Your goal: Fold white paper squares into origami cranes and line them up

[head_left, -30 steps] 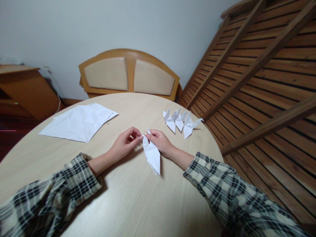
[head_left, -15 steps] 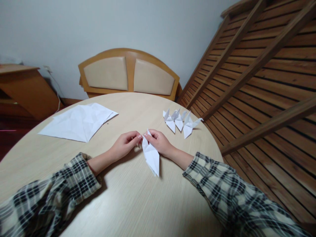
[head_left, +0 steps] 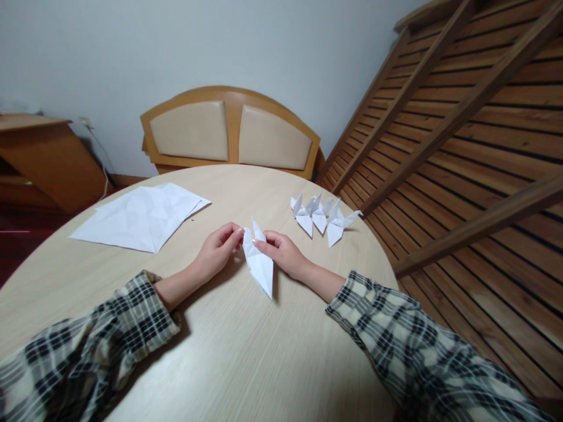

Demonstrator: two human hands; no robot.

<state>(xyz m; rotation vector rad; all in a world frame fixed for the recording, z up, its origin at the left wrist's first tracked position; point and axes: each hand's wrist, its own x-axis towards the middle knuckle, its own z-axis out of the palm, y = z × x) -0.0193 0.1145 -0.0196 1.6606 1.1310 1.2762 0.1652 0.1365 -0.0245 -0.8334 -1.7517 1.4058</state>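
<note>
Between my hands, above the table, is a folded white paper crane (head_left: 260,265) with two narrow points at its top and a wide point aimed down toward me. My left hand (head_left: 219,251) pinches the tip of the left narrow point between thumb and fingers. My right hand (head_left: 284,253) grips the right side of the paper, its thumb lying across the front near the split; the fingers behind are partly hidden. Beyond my right hand stand three finished-looking white paper cranes (head_left: 335,230) in a close row.
On the left of the round wooden table (head_left: 246,363) lie several creased white paper sheets (head_left: 143,218), stacked. A wooden headboard (head_left: 233,132) stands behind the table. Slatted wooden boards (head_left: 466,146) lean along the right edge, and a brown desk (head_left: 48,161) is at far left.
The folded paper has shifted up and left, and its right narrow point now shows apart from the left one. My left hand has moved slightly left, and my right thumb sits lower on the paper.
</note>
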